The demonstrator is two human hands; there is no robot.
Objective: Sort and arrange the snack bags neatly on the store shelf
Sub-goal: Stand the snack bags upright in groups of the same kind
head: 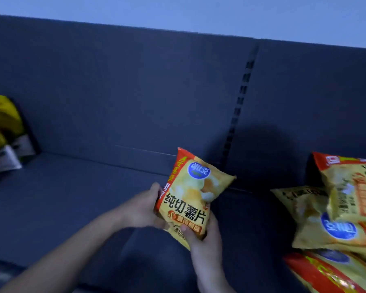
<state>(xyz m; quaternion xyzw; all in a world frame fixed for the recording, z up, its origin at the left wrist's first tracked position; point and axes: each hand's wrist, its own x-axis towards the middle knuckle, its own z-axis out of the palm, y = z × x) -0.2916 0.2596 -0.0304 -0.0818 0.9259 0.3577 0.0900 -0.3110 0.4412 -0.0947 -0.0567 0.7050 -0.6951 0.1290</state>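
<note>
Near the centre of the frame, slightly right and low, you hold a puffy yellow plastic potato-chip bag [190, 193] with an orange-red edge in both hands, its printed face toward you and its top leaning right. Your left hand [144, 208] grips the bag's left edge, fingers wrapped behind it. Your right hand [201, 235] clasps its bottom corner from below, thumb across the front. The bag hangs above the dark blue-grey shelf board [82, 197], not touching it. At the right edge lies a jumbled heap of matching yellow chip bags [336, 218], overlapping at odd angles. At the far left stand bright yellow packets [2, 123], too blurred to read. To place this one well, turn it upright, set its bottom seam on the board, and rest its back against the dark back panel [135, 92], face outward, leaving room beside it for the next.
</note>
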